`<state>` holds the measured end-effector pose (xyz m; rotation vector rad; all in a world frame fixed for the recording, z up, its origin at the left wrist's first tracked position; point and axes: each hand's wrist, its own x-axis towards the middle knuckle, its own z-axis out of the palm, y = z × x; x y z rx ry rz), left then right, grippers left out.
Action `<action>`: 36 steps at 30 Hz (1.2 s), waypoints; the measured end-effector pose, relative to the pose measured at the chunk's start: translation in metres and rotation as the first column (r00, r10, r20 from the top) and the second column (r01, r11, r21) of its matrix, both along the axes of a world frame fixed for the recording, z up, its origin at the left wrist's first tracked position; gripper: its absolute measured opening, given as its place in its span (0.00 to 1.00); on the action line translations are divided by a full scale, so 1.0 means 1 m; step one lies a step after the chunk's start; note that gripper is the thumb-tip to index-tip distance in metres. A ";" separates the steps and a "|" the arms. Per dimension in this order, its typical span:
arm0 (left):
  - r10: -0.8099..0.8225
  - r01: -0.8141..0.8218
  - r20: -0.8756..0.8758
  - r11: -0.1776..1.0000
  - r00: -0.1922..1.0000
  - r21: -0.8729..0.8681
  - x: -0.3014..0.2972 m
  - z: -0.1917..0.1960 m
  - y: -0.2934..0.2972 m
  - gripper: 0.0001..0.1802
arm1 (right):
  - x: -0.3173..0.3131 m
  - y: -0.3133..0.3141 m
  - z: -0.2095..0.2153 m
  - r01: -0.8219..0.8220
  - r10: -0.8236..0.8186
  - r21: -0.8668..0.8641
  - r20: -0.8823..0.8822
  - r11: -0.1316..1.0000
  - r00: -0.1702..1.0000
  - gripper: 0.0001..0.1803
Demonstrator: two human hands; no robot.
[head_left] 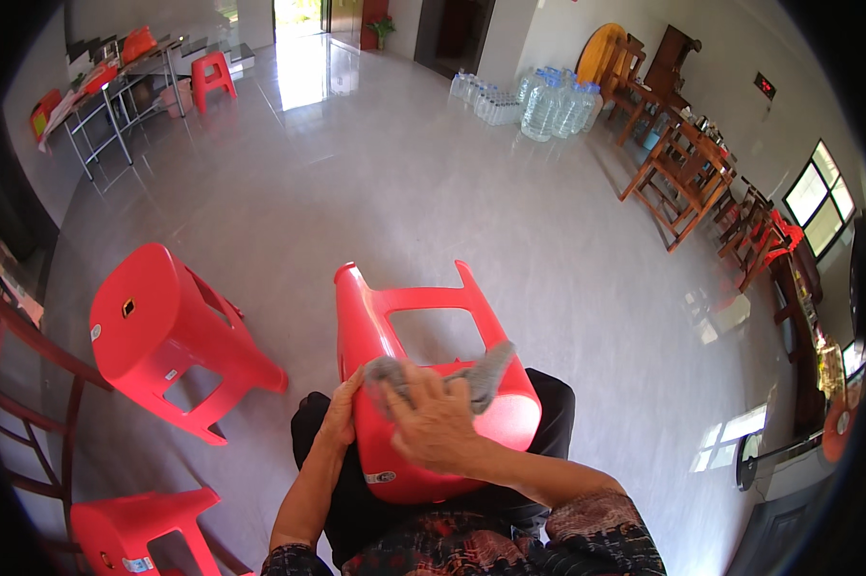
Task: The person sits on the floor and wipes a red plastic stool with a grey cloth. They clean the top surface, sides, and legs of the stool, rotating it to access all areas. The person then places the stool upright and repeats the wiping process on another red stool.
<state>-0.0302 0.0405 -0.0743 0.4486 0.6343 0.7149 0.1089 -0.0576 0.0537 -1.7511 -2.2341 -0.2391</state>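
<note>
Far left: wooden chair frame (11, 355) at the picture's edge; beside it a red stool lying on its side (169, 336) on the tiled floor (433, 182), and a second red stool (140, 533) standing at the lower-left corner. Centre: a third red stool (423, 384) lies tipped across the person's lap, seat toward the body, legs pointing away toward the open floor. Left hand (340, 413) lies flat along the stool's left side wall, fingers extended, bracing it; no pinch. Right hand (433, 422) presses a grey cloth (471, 372) against the upper side of the stool, fingers spread over the cloth, palm down. Judgement: wiping is mid-course on this face; the next stroke likely calls for sliding the cloth toward the far edge by the legs, then turning the stool on the lap to present another side, left hand holding against slip. Room: wide bare floor ahead of the legs, so rotation is unobstructed forward; the fallen stool is near on the left. Right: wooden chairs (687, 182) and water bottles (548, 101) stand well apart, along the wall.
</note>
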 end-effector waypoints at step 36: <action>0.002 0.040 0.308 0.991 0.951 -0.128 -0.001 0.003 0.004 0.28 | 0.018 0.028 0.003 -0.425 0.424 0.021 -0.125 0.905 0.897 0.21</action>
